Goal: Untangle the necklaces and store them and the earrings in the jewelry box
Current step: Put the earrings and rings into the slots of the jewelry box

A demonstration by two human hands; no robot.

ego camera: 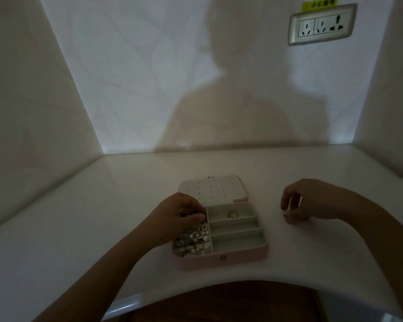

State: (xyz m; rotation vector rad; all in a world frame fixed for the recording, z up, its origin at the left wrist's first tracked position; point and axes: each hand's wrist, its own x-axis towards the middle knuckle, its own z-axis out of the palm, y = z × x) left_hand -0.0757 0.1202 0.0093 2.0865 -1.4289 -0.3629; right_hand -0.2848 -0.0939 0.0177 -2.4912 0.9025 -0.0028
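Loading of jewelry box [221, 257].
Left-compartment pieces [196, 238] are gripped by the left hand [179, 214]; the small item [285, 215] pinched in the right hand [312, 201] is best released low inside.

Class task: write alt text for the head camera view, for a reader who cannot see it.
A person's left hand reaches into the jewelry-filled left compartment of an open pink jewelry box on a white table; the right hand, beside the box, pinches a small item.

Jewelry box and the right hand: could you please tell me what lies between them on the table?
Only bare white tabletop lies between the jewelry box and the right hand, as the head view shows.
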